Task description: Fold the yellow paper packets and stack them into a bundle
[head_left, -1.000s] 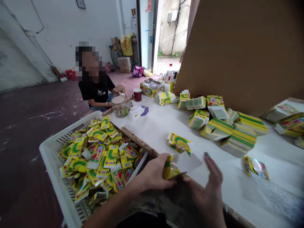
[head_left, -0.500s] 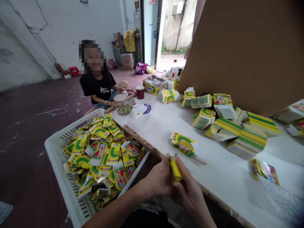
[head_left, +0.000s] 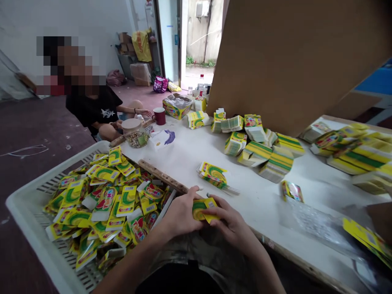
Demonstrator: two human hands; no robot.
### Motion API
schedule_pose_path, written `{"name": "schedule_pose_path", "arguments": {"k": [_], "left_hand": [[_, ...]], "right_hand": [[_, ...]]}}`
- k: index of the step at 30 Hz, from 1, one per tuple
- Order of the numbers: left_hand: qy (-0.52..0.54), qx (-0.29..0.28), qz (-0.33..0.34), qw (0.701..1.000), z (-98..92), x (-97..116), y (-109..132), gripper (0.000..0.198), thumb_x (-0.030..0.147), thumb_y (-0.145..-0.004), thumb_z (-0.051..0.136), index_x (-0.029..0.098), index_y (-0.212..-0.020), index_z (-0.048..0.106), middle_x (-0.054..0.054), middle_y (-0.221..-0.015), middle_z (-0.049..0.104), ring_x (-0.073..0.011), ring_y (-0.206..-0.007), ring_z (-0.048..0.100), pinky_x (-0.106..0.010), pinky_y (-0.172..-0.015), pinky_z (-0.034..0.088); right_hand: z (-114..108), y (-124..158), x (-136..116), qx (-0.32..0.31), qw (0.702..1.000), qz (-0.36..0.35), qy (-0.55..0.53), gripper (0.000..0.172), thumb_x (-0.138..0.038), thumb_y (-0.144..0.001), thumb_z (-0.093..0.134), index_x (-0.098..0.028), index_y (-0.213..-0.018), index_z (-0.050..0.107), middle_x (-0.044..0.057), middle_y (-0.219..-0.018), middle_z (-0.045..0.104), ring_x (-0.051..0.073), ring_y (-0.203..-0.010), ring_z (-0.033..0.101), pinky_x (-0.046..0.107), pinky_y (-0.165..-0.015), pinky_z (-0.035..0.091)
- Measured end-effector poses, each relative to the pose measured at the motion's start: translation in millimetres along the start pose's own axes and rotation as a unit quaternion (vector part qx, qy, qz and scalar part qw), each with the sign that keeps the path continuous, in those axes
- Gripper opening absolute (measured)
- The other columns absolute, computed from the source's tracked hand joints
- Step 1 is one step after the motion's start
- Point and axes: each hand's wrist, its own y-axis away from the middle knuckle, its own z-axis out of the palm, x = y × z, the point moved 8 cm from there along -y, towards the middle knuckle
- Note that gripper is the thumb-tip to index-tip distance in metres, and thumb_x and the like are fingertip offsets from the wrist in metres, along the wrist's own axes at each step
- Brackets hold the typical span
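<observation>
Between my two hands is a small yellow and green box, held at the table's front edge. My left hand grips its left end, and my right hand has its fingers closed on the right end. Just beyond my hands, a short stack of flattened boxes lies on the white table. To my left a white plastic basket holds a heap of similar small boxes.
Bundles of flat boxes lie across the table below a large brown board. At the left end are a jar, a red mug and a seated person. A clear plastic bag lies at right.
The view has swung to the right, showing more stacks there. The box between my hands has turned so its broad yellow and green face shows. The seated person's head leans to the side.
</observation>
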Motion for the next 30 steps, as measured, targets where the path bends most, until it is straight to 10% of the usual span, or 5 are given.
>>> {"name": "schedule_pose_path", "arguments": {"k": [7, 17, 21, 23, 30], "left_hand": [[-0.092, 0.027, -0.010, 0.995, -1.8, 2, -4, 0.074, 0.025, -0.063, 0.072, 0.014, -0.130, 0.042, -0.015, -0.119, 0.063, -0.0331, -0.109, 0.059, -0.045, -0.095, 0.046], [-0.125, 0.011, -0.010, 0.992, -6.4, -13, -2, 0.079, 0.028, -0.066, 0.073, 0.020, -0.134, 0.033, -0.010, -0.119, 0.063, -0.0283, -0.107, 0.060, -0.041, -0.092, 0.048], [-0.139, 0.005, -0.019, 0.990, -10.2, -12, -4, 0.076, 0.030, -0.066, 0.074, 0.017, -0.132, 0.038, -0.011, -0.120, 0.062, -0.0279, -0.109, 0.059, -0.040, -0.095, 0.047], [-0.172, 0.016, -0.049, 0.984, -24.1, -20, -1, 0.069, 0.031, -0.069, 0.072, 0.015, -0.129, 0.042, -0.013, -0.122, 0.061, -0.0278, -0.112, 0.058, -0.039, -0.097, 0.045], [-0.375, 0.095, -0.175, 0.905, -114.9, -83, 28, 0.054, 0.033, -0.069, 0.069, 0.008, -0.116, 0.057, -0.021, -0.127, 0.056, -0.0376, -0.120, 0.049, -0.051, -0.102, 0.037]], "right_hand": [[7, -1, 7, 0.102, 0.995, 0.017, -0.007, 0.034, -0.029, -0.090, 0.052, -0.021, -0.123, 0.057, 0.016, -0.141, 0.040, 0.029, -0.134, 0.040, 0.044, -0.106, 0.040], [11, -19, -7, 0.009, 1.000, -0.007, -0.017, 0.015, -0.020, -0.087, 0.056, -0.022, -0.102, 0.059, 0.011, -0.132, 0.043, 0.027, -0.129, 0.042, 0.040, -0.103, 0.042], [14, -19, 4, 0.081, 0.993, -0.002, -0.085, 0.053, -0.033, -0.086, 0.060, -0.022, -0.133, 0.039, 0.015, -0.140, 0.039, 0.028, -0.129, 0.045, 0.041, -0.102, 0.044], [3, -26, 23, 0.128, 0.988, 0.037, -0.082, 0.066, -0.039, -0.085, 0.060, -0.020, -0.140, 0.029, 0.016, -0.138, 0.044, 0.025, -0.116, 0.055, 0.039, -0.094, 0.049], [-58, -52, 88, 0.278, 0.918, 0.229, 0.164, 0.018, -0.019, -0.074, 0.065, -0.014, -0.091, 0.061, 0.019, -0.099, 0.060, 0.035, -0.099, 0.057, 0.048, -0.089, 0.043]]}}
